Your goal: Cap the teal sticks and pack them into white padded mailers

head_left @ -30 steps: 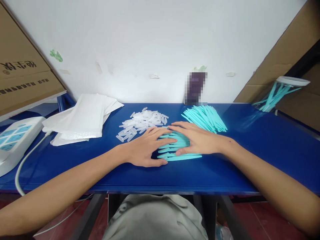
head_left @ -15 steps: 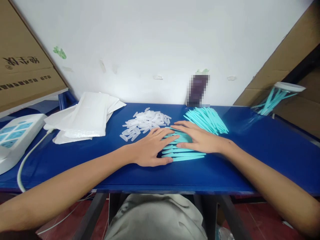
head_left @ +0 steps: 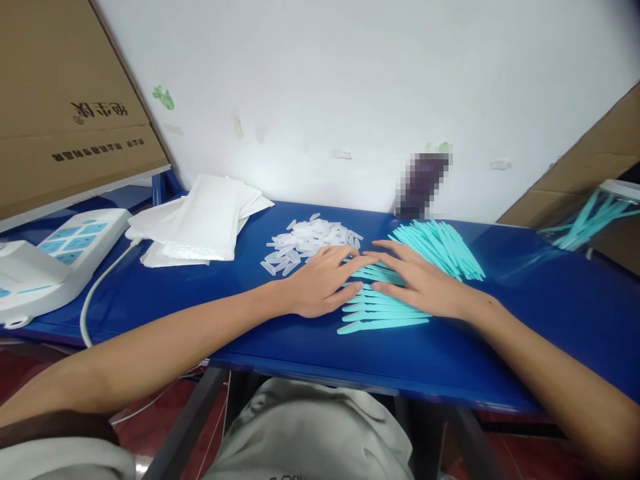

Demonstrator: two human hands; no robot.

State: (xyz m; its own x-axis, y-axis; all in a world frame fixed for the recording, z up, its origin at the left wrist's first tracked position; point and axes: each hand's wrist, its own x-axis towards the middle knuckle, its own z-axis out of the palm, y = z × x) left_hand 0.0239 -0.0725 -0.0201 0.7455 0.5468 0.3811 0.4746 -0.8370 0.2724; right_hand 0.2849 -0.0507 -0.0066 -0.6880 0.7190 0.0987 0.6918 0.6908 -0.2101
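Observation:
Several turquoise eyebrow razors [head_left: 385,325] lie side by side in a row on the blue table, their handles pointing right. My left hand [head_left: 323,280] rests at the left end of this row, fingers stretched and thumb apart. From the right, my right hand [head_left: 423,280] lies over the upper razors with its fingers spread. The fingertips of both hands almost meet above the row and hide part of it. Just behind my left hand is a heap of small translucent caps [head_left: 315,237]. A second pile of turquoise razors [head_left: 440,247] lies behind my right hand.
White padded envelopes [head_left: 210,220] are stacked at the left, beside a white power strip [head_left: 85,247] with a cable. A clear tub [head_left: 590,220] with turquoise razors lies tilted at the right. Cardboard [head_left: 65,87] stands at the left, and a white wall [head_left: 320,87] rises behind.
The view has turned left, so things sit further right. My left thumb has moved up from the near razors towards my right thumb, uncovering the near razors' left ends.

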